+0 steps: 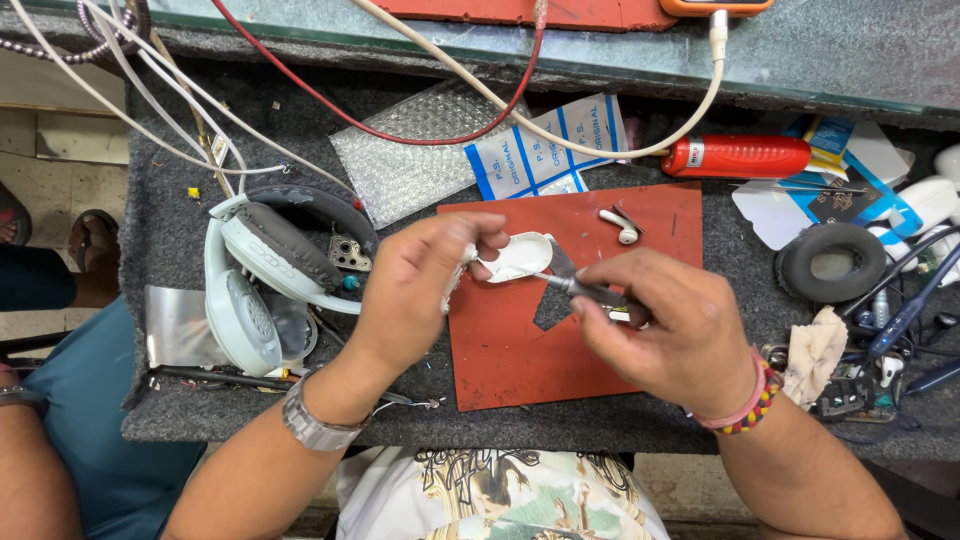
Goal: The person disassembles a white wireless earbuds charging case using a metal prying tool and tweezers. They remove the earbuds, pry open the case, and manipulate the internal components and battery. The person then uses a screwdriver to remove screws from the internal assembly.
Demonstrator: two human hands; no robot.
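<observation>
Left hand (pixel 415 285) closed around a small white case (pixel 515 256), pinched between thumb and fingers, held just above the red mat (pixel 500 350). Right hand (pixel 665 330) closed on a metal blade tool (pixel 570 283); its tip sits at the case's lower right edge, apparently at the seam.

Progress, as judged: case looks part-opened, shell not yet separated; prying in hand. One white earbud (pixel 622 226) lies out on the mat, just beyond the right grip.

Room: mat bare below both grips and toward the near tabletop edge. Left of the left grip, pale headphones (pixel 262 290), close. Beyond the grips: bubble wrap (pixel 400 160), red-handled tool (pixel 738 156), cables. Right of the right grip: black ear pad (pixel 830 262), rag (pixel 815 350), loose parts. Crowded both sides; free travel mainly toward the body.
</observation>
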